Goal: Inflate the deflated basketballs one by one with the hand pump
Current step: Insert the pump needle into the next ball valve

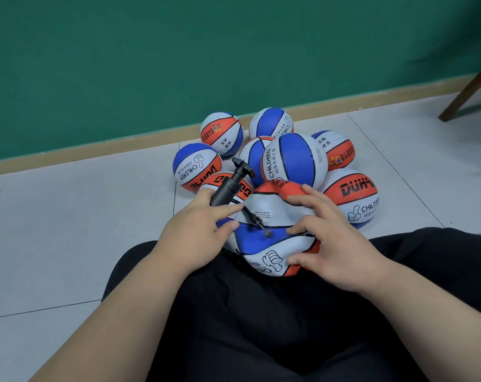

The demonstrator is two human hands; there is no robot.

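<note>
Limp basketball (pixel 272 216) sits in the lap, valve panel up, so the hose needle (pixel 267 234) can reach it; can't tell if it's seated. Left hand (pixel 191 230) grips the hand pump (pixel 225 188) low on the barrel. Right hand (pixel 327 238) lies fingers spread on the ball, bracing it. Other balls (pixel 294 158) are piled on the floor just beyond, likely for easy reach.

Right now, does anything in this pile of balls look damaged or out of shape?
Yes: the basketball in the person's lap is caved in and creased, while the balls piled behind look round. It seems deflated rather than torn; the needle of the hand pump sits at its blue panel.
</note>
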